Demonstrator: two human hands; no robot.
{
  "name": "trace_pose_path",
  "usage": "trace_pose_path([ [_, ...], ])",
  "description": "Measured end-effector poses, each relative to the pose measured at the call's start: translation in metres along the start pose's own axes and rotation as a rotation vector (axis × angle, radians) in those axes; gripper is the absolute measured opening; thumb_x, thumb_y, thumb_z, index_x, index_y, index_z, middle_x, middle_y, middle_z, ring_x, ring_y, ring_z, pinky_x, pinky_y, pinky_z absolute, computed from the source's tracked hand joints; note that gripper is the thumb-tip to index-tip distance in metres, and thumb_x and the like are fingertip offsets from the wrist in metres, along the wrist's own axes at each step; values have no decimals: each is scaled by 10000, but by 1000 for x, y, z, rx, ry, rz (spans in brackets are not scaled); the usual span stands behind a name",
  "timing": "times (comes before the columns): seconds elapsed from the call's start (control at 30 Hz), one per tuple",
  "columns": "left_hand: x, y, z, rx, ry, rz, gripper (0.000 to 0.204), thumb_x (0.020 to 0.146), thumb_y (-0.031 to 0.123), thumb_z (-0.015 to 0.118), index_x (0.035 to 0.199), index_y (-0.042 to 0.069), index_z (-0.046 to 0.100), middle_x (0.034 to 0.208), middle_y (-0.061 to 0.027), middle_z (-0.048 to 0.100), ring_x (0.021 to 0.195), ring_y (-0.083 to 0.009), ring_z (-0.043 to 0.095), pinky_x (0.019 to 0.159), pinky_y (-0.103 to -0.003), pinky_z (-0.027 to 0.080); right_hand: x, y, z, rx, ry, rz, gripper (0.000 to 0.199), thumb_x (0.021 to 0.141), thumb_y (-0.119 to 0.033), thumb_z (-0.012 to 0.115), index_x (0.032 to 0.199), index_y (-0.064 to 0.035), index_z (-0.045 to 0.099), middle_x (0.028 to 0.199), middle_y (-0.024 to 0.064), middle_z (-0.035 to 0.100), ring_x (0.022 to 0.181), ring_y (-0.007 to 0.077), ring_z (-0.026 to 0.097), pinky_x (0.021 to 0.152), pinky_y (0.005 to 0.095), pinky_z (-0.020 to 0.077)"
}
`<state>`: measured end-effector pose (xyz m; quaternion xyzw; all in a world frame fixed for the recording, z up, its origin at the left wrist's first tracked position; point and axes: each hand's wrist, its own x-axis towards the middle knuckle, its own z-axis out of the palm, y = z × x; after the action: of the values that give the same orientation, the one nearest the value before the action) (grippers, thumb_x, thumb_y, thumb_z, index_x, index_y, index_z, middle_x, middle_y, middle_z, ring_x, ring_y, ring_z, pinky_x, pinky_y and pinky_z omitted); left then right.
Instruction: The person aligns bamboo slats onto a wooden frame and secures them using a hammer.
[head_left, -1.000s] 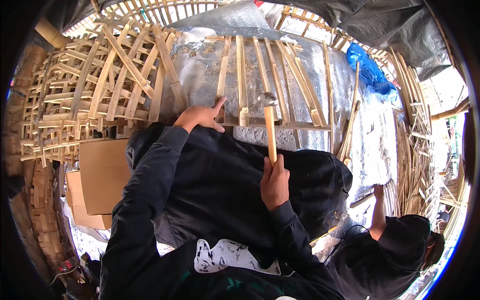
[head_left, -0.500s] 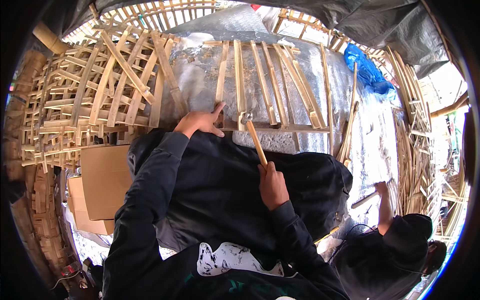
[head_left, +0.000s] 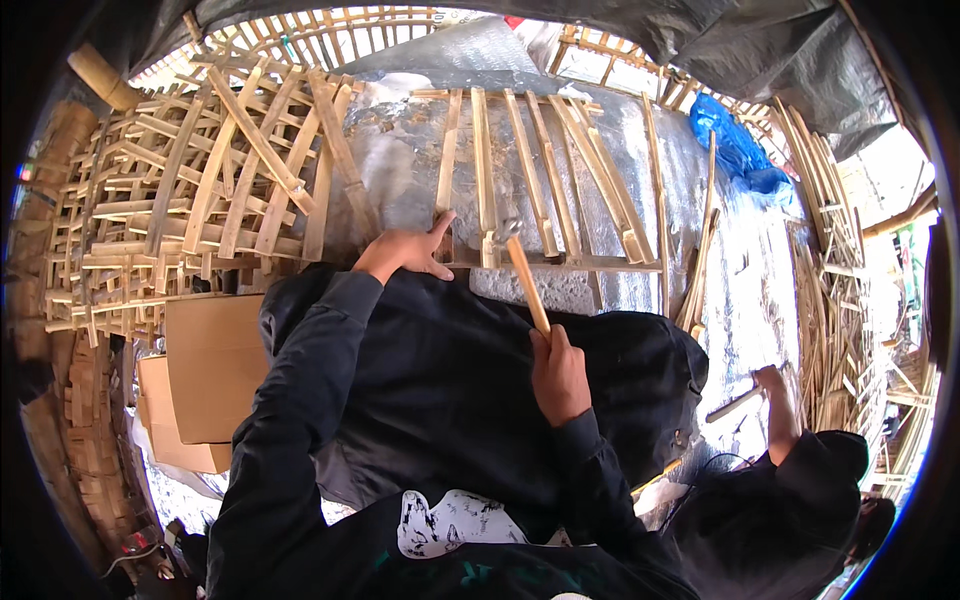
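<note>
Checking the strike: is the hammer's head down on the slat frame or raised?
Down: the hammer head meets the slat frame, handle in the right hand.

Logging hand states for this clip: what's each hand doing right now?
Left hand: open, pressing on the bamboo frame.
Right hand: closed around the hammer handle.

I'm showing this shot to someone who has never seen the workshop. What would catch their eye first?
First, in the centre, the right hand gripping a wooden-handled hammer, its head down on a flat frame of bamboo slats, which the left hand steadies. To the left rises a big stack of finished bamboo frames. At the lower right, another person's hand works beside loose bamboo strips.
</note>
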<state>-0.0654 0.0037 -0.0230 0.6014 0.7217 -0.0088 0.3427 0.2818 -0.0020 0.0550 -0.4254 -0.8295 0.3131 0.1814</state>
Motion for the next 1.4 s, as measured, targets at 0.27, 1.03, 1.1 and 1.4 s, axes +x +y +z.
trace_pose_path([
  [0.27, -4, 20, -15, -21, -70, -24, 1322, 798, 626, 817, 1663, 176, -77, 1217, -347, 672, 1202, -507, 625, 1012, -502, 480, -7, 8, 7, -19, -20, 51, 247, 1053, -167, 606, 940, -7, 455, 671, 290, 590, 647, 508, 599, 537, 589, 426],
  [1.03, -6, 23, -17, -18, -85, -41, 1298, 814, 623, 804, 1666, 205, -82, 1279, -345, 650, 1217, -509, 614, 1005, -512, 483, -4, 8, 4, 138, 105, 25, 225, 1054, -160, 606, 948, -3, 484, 694, 285, 584, 660, 510, 580, 562, 589, 394],
  [1.1, -8, 18, -13, -12, -71, -34, 1301, 813, 625, 803, 1665, 201, -83, 1260, -333, 661, 1203, -506, 621, 996, -509, 487, -2, 16, 6, -31, -21, 30, 270, 1058, -179, 603, 917, -9, 447, 687, 300, 596, 671, 518, 601, 544, 588, 433],
  [1.4, -3, 22, -15, 27, -53, -24, 1310, 802, 630, 813, 1663, 177, -65, 1196, -339, 679, 1171, -493, 642, 974, -504, 492, -7, 10, 4, 80, 27, 86, 203, 1043, -152, 632, 967, -4, 514, 697, 291, 598, 672, 528, 586, 555, 570, 420],
])
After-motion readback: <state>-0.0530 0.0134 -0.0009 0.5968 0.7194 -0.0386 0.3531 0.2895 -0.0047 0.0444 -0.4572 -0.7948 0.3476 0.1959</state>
